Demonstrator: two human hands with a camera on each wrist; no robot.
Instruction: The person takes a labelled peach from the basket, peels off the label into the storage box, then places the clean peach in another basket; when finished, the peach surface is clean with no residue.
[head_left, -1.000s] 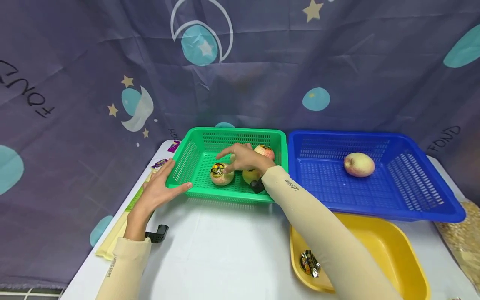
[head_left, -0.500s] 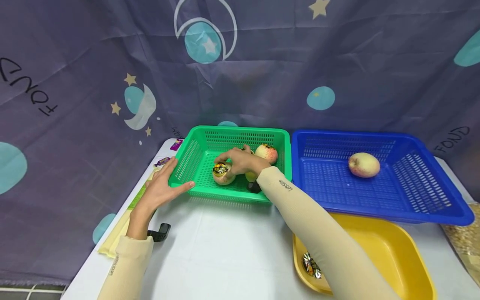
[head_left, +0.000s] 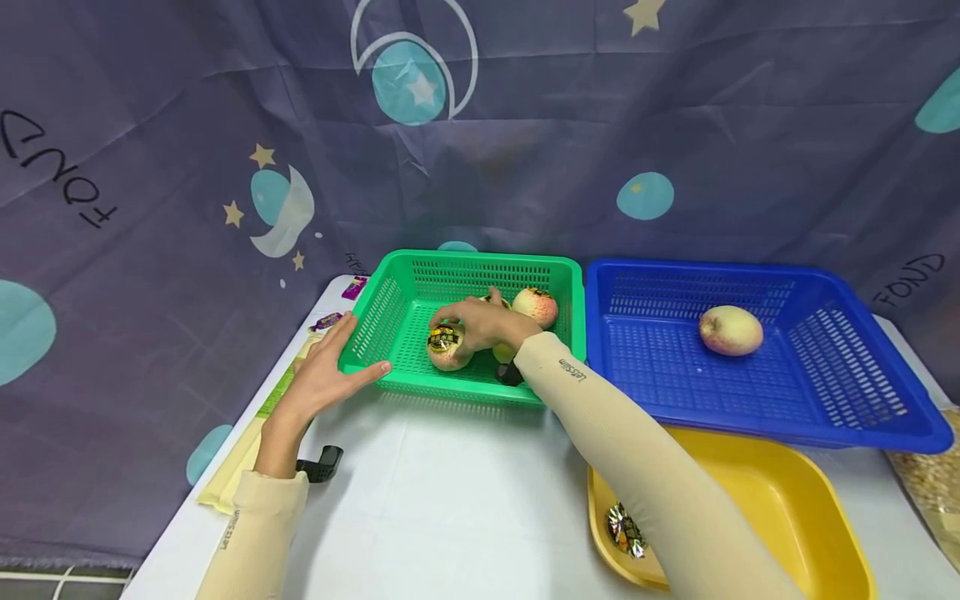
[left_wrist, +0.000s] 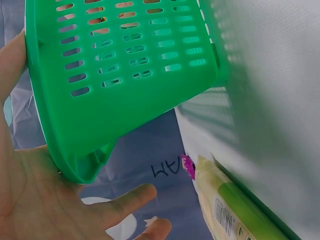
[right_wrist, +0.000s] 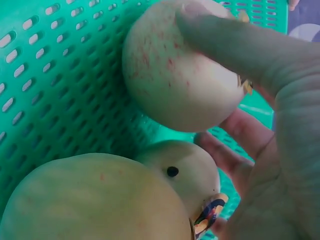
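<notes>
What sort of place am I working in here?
Likely a makeshift booth for tabletop work: a dark patterned cloth hangs behind a white tabletop that bears a green basket with fruit and a blue basket.

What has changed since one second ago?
The right grip has moved slightly left and down and taken hold of the leftmost fruit in the green basket. That fruit has not visibly moved. The left grip stays at the basket's left end; the pale fruit in the blue basket lies as before.
</notes>
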